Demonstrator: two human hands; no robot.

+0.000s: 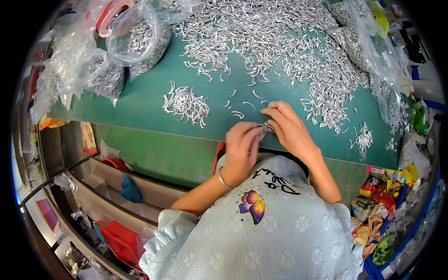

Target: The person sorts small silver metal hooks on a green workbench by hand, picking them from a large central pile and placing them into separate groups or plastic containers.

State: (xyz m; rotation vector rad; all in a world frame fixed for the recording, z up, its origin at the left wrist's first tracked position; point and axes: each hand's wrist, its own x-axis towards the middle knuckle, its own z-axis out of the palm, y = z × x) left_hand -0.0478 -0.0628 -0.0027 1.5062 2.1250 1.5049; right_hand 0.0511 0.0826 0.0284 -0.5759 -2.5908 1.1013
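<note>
At the near edge of the green table, my two hands meet over a small bunch of curved silver metal pieces (265, 131). My left hand (241, 142) has its fingers curled together beside the bunch; slight blur hides what is between them. My right hand (289, 128) is bent over the other side, thumb and fingertips closing at the bunch. Just beyond the hands lie several loose curved pieces (238, 114). Farther left sits a small heap of the same pieces (185, 106). A very large spread of them (275, 37) covers the far and right parts of the table.
Clear plastic bags of metal pieces (144, 42) stand at the far left, and another bag (354, 42) at the right. A small cluster (363, 139) lies near the right front edge. Below left is a wooden shelf (140, 179); coloured packets (380, 193) fill the lower right.
</note>
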